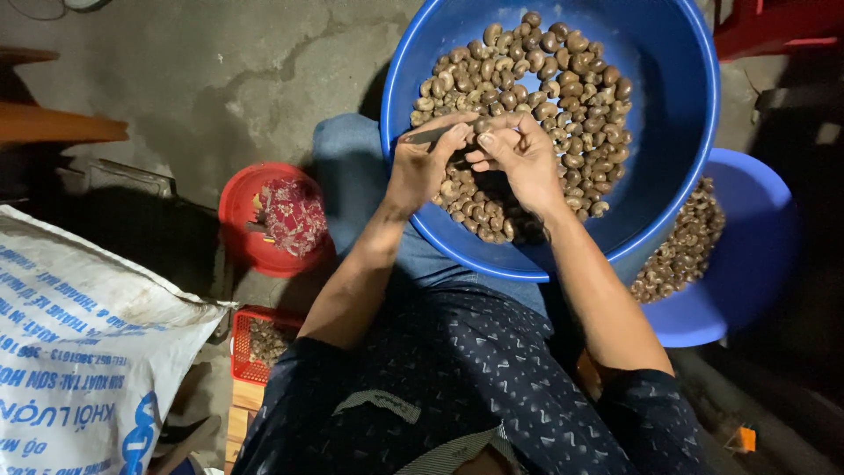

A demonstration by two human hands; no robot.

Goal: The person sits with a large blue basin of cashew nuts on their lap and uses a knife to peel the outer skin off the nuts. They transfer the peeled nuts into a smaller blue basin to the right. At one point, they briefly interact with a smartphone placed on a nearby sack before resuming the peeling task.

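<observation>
A large blue basin (677, 132) rests on my lap, holding a heap of brown cashew nuts (563, 97). My left hand (422, 163) grips a small dark knife (428, 135) over the basin's near rim. My right hand (519, 154) pinches a single cashew nut (483, 126) right beside the blade. Both hands meet above the nuts at the basin's lower left.
A second blue basin (747, 264) with more nuts sits lower right, partly under the first. A red bowl (242, 224) with reddish skins stands on the concrete floor at left. A red mesh basket (242, 347) and a white printed sack (79, 352) lie lower left.
</observation>
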